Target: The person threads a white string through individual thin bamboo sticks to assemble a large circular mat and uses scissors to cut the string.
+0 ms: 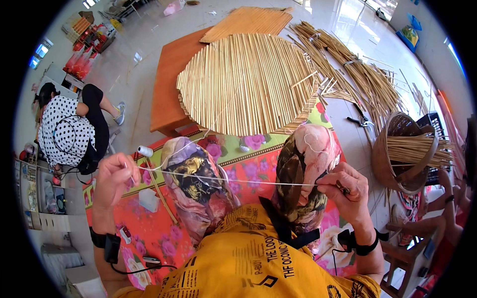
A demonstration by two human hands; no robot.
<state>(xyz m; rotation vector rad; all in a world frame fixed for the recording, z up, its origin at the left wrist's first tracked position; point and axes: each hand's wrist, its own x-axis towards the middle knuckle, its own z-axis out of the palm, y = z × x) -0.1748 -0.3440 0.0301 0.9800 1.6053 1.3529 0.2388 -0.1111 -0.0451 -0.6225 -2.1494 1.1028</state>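
Note:
A white string (258, 182) is stretched across my lap between my two hands. My left hand (117, 174) is closed, pinching the string's left end between thumb and fingers. On the other side my right hand (350, 186) is closed on the string too, and a small dark thing shows among its fingers, too little visible to name. From near my left hand, more string loops over my left knee up to a round mat of straight tan stalks (243, 84). The mat lies ahead of my knees, with short loose stalks on its right edge.
An orange wooden board (171, 79) lies under the mat. Bundled stalks (348, 62), black-handled pliers (360, 119) and a wicker basket (392, 169) of stalks are on the right. A thread spool (144, 151) stands left. A person in a dotted top (67, 124) sits far left.

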